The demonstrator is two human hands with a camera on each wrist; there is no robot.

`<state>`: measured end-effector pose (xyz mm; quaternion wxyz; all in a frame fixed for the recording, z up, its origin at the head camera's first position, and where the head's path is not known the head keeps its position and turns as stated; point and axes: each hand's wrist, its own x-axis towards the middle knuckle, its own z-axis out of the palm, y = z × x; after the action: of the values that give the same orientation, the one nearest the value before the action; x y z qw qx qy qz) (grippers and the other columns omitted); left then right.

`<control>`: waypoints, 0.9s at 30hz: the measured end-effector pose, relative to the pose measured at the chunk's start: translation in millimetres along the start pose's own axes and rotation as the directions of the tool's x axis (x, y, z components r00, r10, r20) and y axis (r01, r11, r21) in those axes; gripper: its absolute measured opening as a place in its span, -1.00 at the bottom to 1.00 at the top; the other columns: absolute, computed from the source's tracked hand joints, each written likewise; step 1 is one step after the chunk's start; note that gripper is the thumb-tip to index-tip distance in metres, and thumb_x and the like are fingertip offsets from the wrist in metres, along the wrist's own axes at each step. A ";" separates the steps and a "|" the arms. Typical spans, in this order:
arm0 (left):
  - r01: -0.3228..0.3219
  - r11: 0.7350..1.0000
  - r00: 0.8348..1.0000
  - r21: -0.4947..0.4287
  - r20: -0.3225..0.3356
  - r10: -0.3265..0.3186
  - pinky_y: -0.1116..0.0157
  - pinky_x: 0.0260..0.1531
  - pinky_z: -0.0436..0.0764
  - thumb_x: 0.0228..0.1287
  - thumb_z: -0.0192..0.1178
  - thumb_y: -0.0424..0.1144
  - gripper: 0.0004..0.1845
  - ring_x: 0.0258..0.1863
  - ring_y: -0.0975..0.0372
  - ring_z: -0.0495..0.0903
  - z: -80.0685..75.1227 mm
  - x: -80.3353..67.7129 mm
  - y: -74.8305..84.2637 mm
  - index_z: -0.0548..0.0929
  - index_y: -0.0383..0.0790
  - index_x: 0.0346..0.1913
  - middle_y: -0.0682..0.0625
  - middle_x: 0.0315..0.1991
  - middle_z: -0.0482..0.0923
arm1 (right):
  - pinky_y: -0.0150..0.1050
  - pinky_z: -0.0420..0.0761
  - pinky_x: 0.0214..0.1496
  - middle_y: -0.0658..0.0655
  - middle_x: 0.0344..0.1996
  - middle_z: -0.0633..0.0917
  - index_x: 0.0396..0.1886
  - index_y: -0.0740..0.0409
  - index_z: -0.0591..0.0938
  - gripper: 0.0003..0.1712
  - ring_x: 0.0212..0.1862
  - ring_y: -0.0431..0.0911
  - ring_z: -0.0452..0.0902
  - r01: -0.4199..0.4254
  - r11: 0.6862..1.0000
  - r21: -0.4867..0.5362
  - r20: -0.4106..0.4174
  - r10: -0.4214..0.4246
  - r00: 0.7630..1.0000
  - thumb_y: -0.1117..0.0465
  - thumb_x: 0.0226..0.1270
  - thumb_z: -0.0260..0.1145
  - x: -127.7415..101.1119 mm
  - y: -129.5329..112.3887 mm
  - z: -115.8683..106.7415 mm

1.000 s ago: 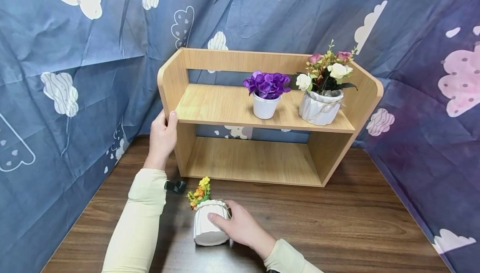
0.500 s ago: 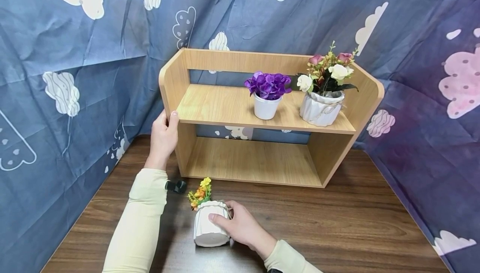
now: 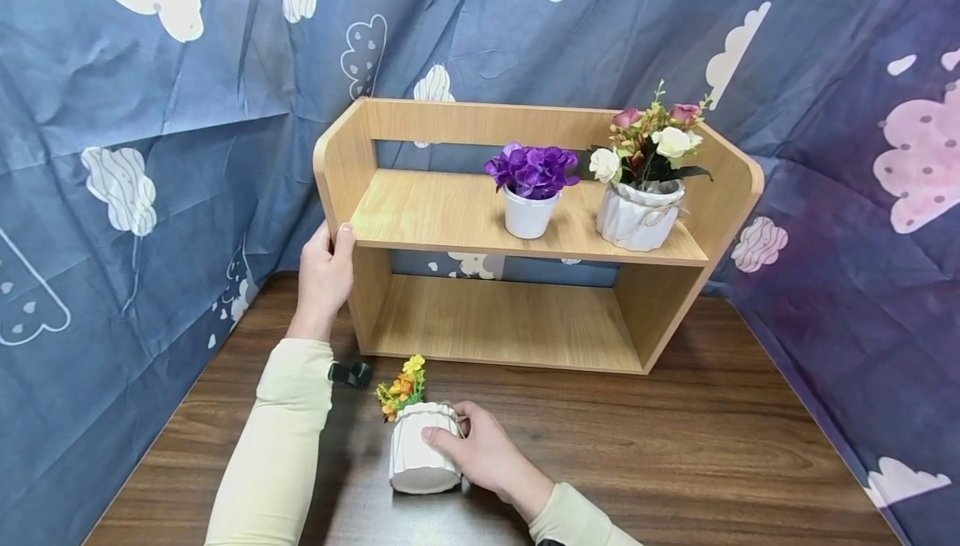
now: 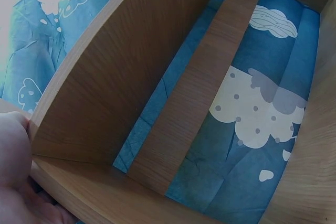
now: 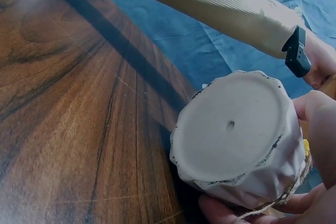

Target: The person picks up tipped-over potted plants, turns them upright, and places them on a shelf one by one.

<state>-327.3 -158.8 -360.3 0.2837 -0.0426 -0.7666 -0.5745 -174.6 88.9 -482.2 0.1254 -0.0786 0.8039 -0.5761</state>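
A white ribbed pot with yellow and orange flowers lies tilted near the table's front edge. My right hand grips it, fingers curled round its side; the right wrist view shows the pot's flat base with a small hole. My left hand holds the left side panel of the wooden shelf, thumb on the front edge of the upper board. The left wrist view shows the shelf's inside and part of my hand.
On the upper board stand a white pot with purple flowers and a ribbed pot of white and pink roses. The lower compartment holds nothing. Blue cloud-print cloth hangs behind and at both sides of the brown wooden table.
The pot has tilted slightly in my right hand. The left hand stays on the shelf.
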 end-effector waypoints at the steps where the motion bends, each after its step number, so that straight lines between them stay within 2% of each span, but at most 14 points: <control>1: 0.002 1.000 1.000 0.001 0.002 -0.002 -0.03 0.38 0.53 0.68 0.00 -0.14 -0.53 0.22 -0.06 0.63 -0.2 -0.1 -0.3 0.61 -0.32 0.41 -0.35 0.32 0.66 | -0.22 0.72 -0.18 0.18 -0.21 0.73 0.27 0.48 0.54 -0.28 -0.23 -0.08 0.67 0.003 1.000 0.000 -0.004 -0.003 1.000 0.03 0.36 0.49 -0.2 -0.2 -0.1; 8: -0.005 1.000 1.000 0.009 0.001 0.005 -0.04 0.37 0.53 0.68 -0.02 -0.14 -0.53 0.21 -0.06 0.63 -0.1 0.1 -0.8 0.61 -0.34 0.40 -0.35 0.31 0.66 | -0.24 0.67 -0.22 0.16 -0.24 0.69 0.26 0.46 0.56 -0.27 -0.25 -0.08 0.60 0.013 0.999 -0.053 -0.049 -0.015 0.999 0.00 0.33 0.49 -1.0 -3.2 -4.1; 15: -0.010 1.000 1.000 0.005 -0.001 0.010 -0.02 0.36 0.53 0.68 -0.02 -0.15 -0.54 0.20 -0.04 0.63 0.8 0.2 -0.6 0.62 -0.35 0.38 -0.34 0.30 0.67 | -0.17 0.69 -0.07 0.19 -0.11 0.72 0.35 0.43 0.52 -0.18 -0.16 -0.07 0.63 0.008 0.993 -0.116 -0.082 -0.018 0.996 -0.05 0.32 0.52 -2.3 -3.7 -9.7; 22: -0.005 1.000 1.000 0.007 -0.003 0.005 -0.02 0.35 0.54 0.68 -0.01 -0.15 -0.54 0.19 -0.04 0.63 0.9 0.7 -1.0 0.62 -0.35 0.37 -0.35 0.29 0.67 | -0.24 0.60 -0.01 0.14 -0.05 0.71 0.32 0.27 0.56 -0.24 -0.10 -0.11 0.58 0.049 0.978 -0.205 -0.134 -0.078 0.988 -0.08 0.30 0.55 -2.1 0.7 -12.6; 27: -0.012 1.000 1.000 0.012 -0.009 0.012 -0.02 0.33 0.55 0.67 -0.02 -0.16 -0.55 0.18 -0.05 0.63 1.3 0.8 -1.0 0.63 -0.36 0.36 -0.36 0.27 0.68 | -0.27 0.65 -0.14 0.13 -0.12 0.72 0.39 0.23 0.53 -0.21 -0.21 -0.14 0.62 0.083 0.979 -0.188 -0.133 -0.109 0.985 -0.06 0.29 0.57 -3.6 4.0 -14.0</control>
<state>-328.9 -158.2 -361.0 0.2908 -0.0431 -0.7684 -0.5685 -175.1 103.9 -481.3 0.0322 -0.0870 0.8552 -0.5100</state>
